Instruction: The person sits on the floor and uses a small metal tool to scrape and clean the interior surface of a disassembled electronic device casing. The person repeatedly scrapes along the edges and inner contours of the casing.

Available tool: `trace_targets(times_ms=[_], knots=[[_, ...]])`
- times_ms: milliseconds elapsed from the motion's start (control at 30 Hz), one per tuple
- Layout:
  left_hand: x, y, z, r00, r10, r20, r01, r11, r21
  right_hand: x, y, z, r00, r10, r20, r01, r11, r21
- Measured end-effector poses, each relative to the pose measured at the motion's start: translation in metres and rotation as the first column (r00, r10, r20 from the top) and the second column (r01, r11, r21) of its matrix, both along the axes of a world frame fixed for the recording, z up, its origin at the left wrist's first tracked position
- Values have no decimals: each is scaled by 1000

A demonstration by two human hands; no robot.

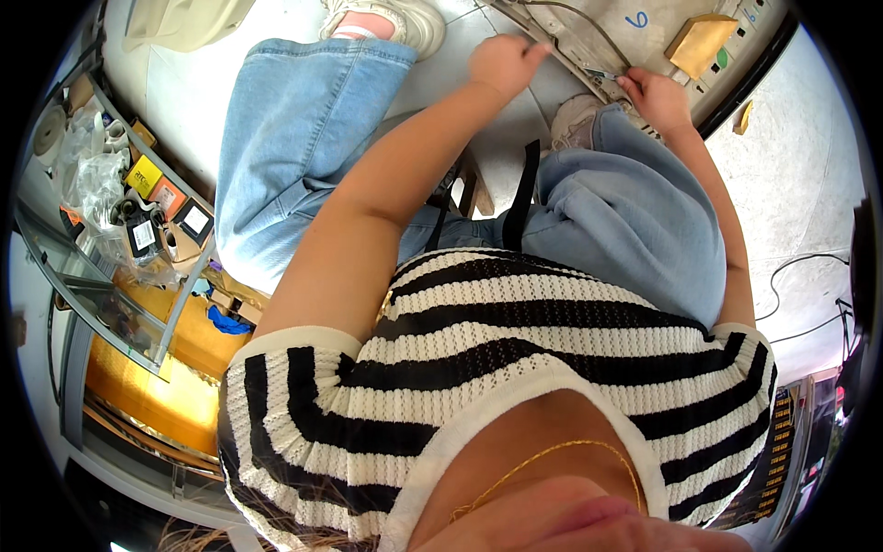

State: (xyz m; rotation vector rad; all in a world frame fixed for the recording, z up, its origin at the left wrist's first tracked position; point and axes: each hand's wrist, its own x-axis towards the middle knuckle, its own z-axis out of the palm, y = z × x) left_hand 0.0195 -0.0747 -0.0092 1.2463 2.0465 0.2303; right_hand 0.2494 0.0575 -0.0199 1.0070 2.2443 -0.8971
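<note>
A beige panel (658, 26) with a blue handwritten mark lies at the top, a dark cable (593, 26) running along its near-left side. My left hand (504, 66) is closed beside the panel's left edge, its thumb pointing toward that edge. Whatever it may be gripping is hidden. At the panel's near edge, my right hand (655, 97) pinches a thin, shiny metal piece (602, 74) between thumb and finger. Its exact kind is too small to tell. A brown-yellow block (701, 46) sits on the panel, right of the cable.
A glass display case (101, 304) holding boxes and plastic bags stands on the left. My shoes (575, 122) and jeans-clad legs (303, 138) flank the work area. A small yellow-brown piece (743, 118) and a black cable (782, 270) lie on the floor at right.
</note>
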Motion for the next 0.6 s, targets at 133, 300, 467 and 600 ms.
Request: trace_targets(times_ms=[133, 300, 467, 600], knots=[[-14, 4, -22, 937, 311, 161, -271, 935, -231, -3, 1, 2, 1000, 19, 0, -19, 999, 42], [-10, 19, -33, 744, 558, 366, -431, 821, -374, -2, -4, 1, 996, -79, 40, 79, 997, -13], [-11, 29, -18, 753, 548, 364, -388, 817, -427, 2, -10, -4, 989, -139, 55, 139, 990, -2], [-9, 33, -11, 738, 588, 331, -424, 786, -451, 0, -13, -2, 985, -157, 64, 156, 987, 27]])
